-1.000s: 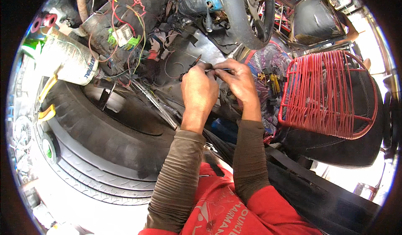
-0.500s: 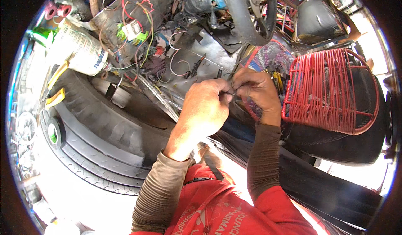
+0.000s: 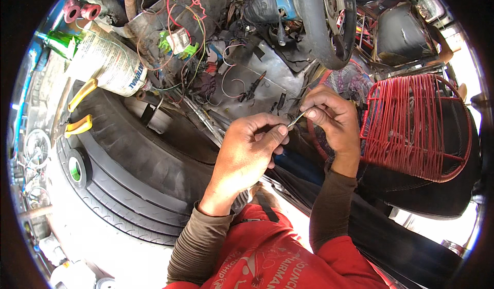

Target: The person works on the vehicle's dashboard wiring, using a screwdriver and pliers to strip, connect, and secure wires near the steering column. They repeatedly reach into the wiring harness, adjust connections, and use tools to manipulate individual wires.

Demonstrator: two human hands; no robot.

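My left hand (image 3: 244, 150) and my right hand (image 3: 335, 121) are raised close together in front of me. A short, thin, light-coloured wire (image 3: 295, 120) spans the small gap between their fingertips. My left thumb and forefinger pinch one end of it, and my right thumb and forefinger pinch the other. Beneath and beyond the hands lies a bare metal vehicle floor (image 3: 267, 78), with loose pale wire (image 3: 242, 89) on it. Further left, red, yellow and green wires hang around a small white connector (image 3: 179, 40).
A large tyre (image 3: 139, 160) stands at the left, bearing a black tape roll (image 3: 78, 169), a yellow-handled tool (image 3: 79, 126) and a white printed container (image 3: 110, 62). The steering wheel (image 3: 321, 31) is ahead. At the right, a red corded backrest (image 3: 411, 127) leans on the black seat (image 3: 437, 196).
My fingertips have drawn slightly apart, and the thin wire now shows between them. The whole view has shifted, so the surroundings appear further right and lower.
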